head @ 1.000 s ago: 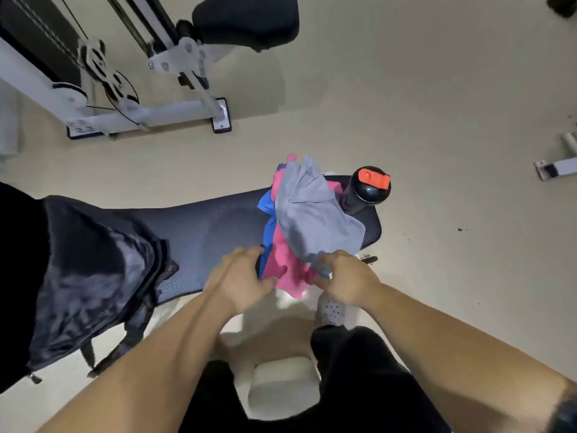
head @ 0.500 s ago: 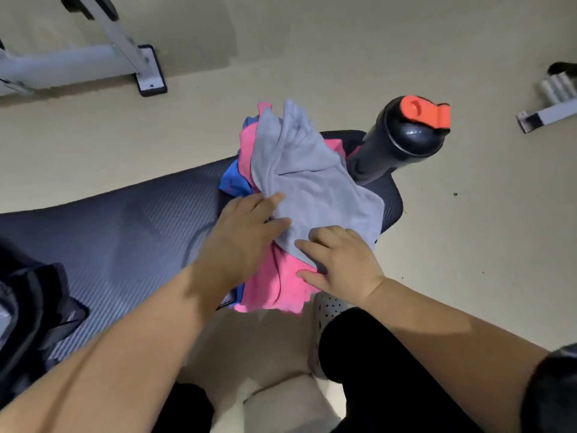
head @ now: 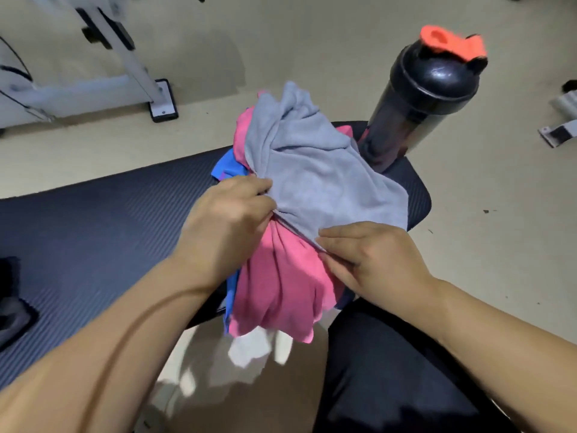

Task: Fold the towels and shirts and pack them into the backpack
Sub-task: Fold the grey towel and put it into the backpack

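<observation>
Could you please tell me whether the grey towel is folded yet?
Not folded: the grey towel lies bunched and creased atop the pink cloth.

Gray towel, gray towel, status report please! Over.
Near edge of gray towel pinched by left hand and right hand. Towel crumpled on pink cloth, not yet folded. Black bottle stands right behind pile.

you see one grey terry towel [head: 324, 182], one pink cloth [head: 281, 292], one blue cloth [head: 226, 168] and one black shaker bottle [head: 415, 101] with an orange cap.
</observation>
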Demonstrator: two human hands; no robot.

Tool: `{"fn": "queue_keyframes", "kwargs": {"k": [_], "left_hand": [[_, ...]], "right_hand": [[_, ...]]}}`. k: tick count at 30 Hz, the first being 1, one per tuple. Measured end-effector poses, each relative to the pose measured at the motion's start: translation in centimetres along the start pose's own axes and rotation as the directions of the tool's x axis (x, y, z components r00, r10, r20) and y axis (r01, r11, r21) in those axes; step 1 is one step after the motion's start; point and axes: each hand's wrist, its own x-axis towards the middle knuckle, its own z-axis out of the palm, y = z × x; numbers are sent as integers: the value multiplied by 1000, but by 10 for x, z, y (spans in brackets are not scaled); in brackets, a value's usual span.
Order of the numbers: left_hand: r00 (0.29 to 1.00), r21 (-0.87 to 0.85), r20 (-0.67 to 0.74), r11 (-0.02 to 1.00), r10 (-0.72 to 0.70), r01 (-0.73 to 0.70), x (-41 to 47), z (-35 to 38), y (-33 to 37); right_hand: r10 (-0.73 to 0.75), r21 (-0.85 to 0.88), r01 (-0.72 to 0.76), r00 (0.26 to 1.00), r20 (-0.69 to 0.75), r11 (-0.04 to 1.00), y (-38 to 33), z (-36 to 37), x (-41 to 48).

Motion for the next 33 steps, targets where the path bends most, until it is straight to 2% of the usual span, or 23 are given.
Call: {"fn": "queue_keyframes", "kwargs": {"k": [4, 6, 8, 11, 13, 15, 19, 24, 26, 28, 31, 33], "left_hand": [[978, 177, 168, 980, -120, 90, 8, -17, 13], [976, 234, 149, 965, -156, 118, 10, -24, 20], [974, 217, 96, 959, -204, 180, 11, -34, 26], [931, 60, -139, 935, -338, 348, 17, -59, 42], [840, -79, -331, 900, -430, 429, 28, -81, 55], [752, -212, -432, 867, -498, 452, 40, -107, 67], [608, -473, -537, 806, -584, 357, 49, -163, 83], [548, -576, -601, 791, -582, 208, 36, -234, 101], [548, -517, -633, 825, -547, 227, 24, -259, 101], [583, -457, -625, 849, -519, 266, 8, -279, 102], [690, -518, -455, 798, -563, 309, -16, -290, 110], [745, -523, -306, 759, -592, 388, -34, -285, 111]], "right_hand": [[89, -89, -87, 996, 27, 992, 4, -11, -17], [140, -133, -135, 990, 28, 982, 8, -19, -24], [208, -148, -201, 978, 32, 968, 12, -31, -28], [309, -100, -309, 951, -16, 946, 18, -52, -31], [321, -78, -326, 944, -75, 942, 19, -70, -27], [318, -67, -329, 938, -137, 942, 20, -92, -17], [230, 48, -225, 935, -269, 973, 14, -142, 8], [148, 142, -96, 896, -419, 985, 2, -200, 30], [129, 170, -59, 890, -437, 984, -6, -218, 37], [101, 164, -32, 895, -435, 986, -15, -233, 42], [66, 172, 0, 923, -378, 985, -29, -248, 44], [60, 201, -1, 956, -286, 980, -34, -250, 41]]}}
